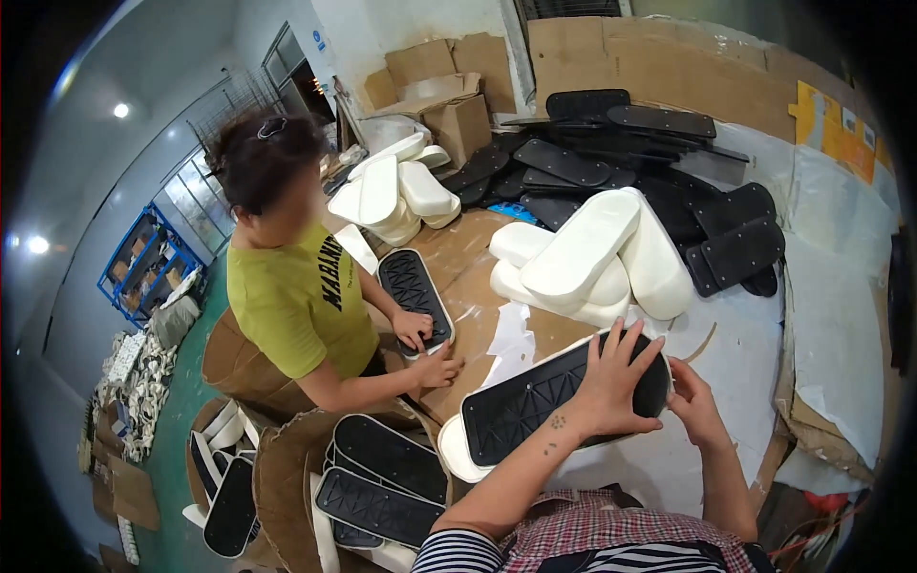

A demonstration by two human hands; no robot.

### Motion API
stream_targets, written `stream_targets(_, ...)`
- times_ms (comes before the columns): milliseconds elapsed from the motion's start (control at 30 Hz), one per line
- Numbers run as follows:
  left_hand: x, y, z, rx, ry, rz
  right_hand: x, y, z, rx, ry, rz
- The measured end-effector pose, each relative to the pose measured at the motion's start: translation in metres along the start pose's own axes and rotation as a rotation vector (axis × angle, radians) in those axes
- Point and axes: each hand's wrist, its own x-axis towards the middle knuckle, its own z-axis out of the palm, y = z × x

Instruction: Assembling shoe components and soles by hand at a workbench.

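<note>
In front of me lies a long rounded white shell [462,453] with a black ribbed plate [516,406] set in it, angled up to the right. My left hand [616,382] presses on the plate's right part, fingers spread and thumb stretched out. Around the shell's right end, my right hand [697,406] curls its fingers against the rim. Part of the plate is hidden under my left hand. Another white shell seems to lie beneath, only its left end showing.
A co-worker in a yellow-green shirt [296,296] handles a similar black-plated shell [417,291] at left. White shells [583,253] and black plates [735,239] are piled at the back. Cardboard bins with finished-looking pieces [382,492] stand by the table's near left edge.
</note>
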Motion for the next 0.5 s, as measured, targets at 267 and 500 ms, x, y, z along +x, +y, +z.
stream_targets(267, 0.008, -0.001, 0.005, -0.015, -0.013, -0.004, 0.007, 0.009, -0.005, -0.038, 0.04, 0.02)
stream_targets(500, 0.016, -0.014, 0.015, -0.008, 0.044, 0.014, 0.018, 0.021, -0.013, 0.055, 0.132, 0.149)
